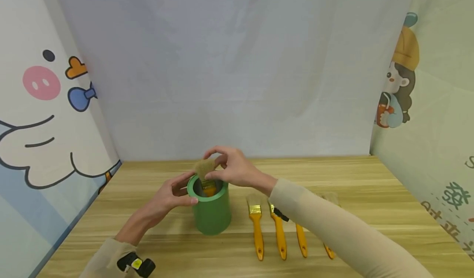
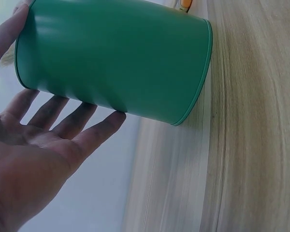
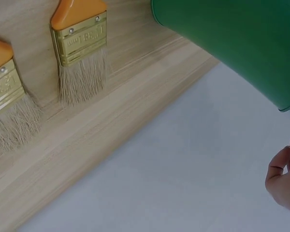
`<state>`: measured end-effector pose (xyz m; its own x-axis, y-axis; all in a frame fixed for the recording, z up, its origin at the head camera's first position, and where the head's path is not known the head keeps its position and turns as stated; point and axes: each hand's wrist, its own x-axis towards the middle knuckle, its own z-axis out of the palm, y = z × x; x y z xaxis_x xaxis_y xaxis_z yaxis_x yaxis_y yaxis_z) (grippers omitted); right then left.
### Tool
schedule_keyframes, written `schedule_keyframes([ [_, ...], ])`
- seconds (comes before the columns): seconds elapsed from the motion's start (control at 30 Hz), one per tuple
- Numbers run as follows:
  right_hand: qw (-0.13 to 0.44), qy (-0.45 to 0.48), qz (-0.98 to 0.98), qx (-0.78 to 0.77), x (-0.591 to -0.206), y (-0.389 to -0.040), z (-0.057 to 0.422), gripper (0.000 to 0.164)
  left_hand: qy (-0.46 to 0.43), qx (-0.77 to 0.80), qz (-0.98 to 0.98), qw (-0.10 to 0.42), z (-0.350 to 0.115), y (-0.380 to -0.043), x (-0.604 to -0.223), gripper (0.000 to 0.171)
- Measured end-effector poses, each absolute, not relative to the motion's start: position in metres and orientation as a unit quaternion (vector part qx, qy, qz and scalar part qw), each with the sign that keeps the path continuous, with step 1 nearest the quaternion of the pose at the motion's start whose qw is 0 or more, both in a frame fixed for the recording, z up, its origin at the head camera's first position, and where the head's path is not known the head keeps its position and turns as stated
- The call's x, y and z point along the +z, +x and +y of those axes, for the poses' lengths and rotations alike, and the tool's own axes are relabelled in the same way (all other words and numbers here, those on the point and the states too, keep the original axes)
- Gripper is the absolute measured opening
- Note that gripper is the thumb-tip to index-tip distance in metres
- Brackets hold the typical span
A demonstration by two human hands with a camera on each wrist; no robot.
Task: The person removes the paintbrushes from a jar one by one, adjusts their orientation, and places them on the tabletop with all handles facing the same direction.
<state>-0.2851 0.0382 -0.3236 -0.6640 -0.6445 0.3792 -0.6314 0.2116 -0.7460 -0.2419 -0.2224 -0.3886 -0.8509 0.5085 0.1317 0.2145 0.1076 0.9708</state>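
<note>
An upright green cylindrical container (image 1: 212, 218) stands on the wooden table. My left hand (image 1: 166, 197) holds it near the rim, its thumb on the near side and its fingers along the far side; in the left wrist view those fingertips touch the green wall (image 2: 111, 58). Above the opening, my right hand (image 1: 237, 169) pinches a paintbrush (image 1: 203, 168) by its pale bristles. That brush points handle down, its metal band at the mouth and its lower end hidden inside. The right wrist view catches only part of the right hand (image 3: 285, 181).
Several orange-handled paintbrushes (image 1: 256, 232) lie in a row on the table (image 1: 166, 249), right of the container, bristles away from me. My right sleeve (image 1: 333, 224) covers parts of some. A pale cloth backdrop (image 1: 222, 84) hangs behind the table, with printed cloths at both sides.
</note>
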Motion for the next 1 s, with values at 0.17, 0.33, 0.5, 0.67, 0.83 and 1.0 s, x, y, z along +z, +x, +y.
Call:
schedule_keyframes([
  [0.17,-0.011,-0.408,0.777,-0.480,-0.316,-0.285,0.041,0.038,0.248,0.620,0.734,0.121,-0.222,-0.243,-0.389,0.086],
  [0.33,-0.036,-0.412,0.773,-0.481,-0.306,-0.286,0.044,0.036,0.257,0.619,0.732,0.122,-0.222,-0.243,-0.389,0.082],
  [0.5,-0.057,-0.406,0.775,-0.481,-0.293,-0.286,0.048,0.037,0.262,0.620,0.729,0.122,-0.222,-0.243,-0.389,0.079],
  [0.67,-0.069,-0.410,0.771,-0.482,-0.282,-0.287,0.051,0.038,0.259,0.619,0.731,0.122,-0.223,-0.243,-0.389,0.079],
  [0.83,-0.077,-0.416,0.764,-0.488,-0.274,-0.286,0.054,0.037,0.257,0.620,0.731,0.124,-0.222,-0.243,-0.388,0.081],
  [1.0,-0.078,-0.414,0.765,-0.487,-0.267,-0.285,0.057,0.037,0.255,0.622,0.730,0.123,-0.222,-0.243,-0.388,0.080],
])
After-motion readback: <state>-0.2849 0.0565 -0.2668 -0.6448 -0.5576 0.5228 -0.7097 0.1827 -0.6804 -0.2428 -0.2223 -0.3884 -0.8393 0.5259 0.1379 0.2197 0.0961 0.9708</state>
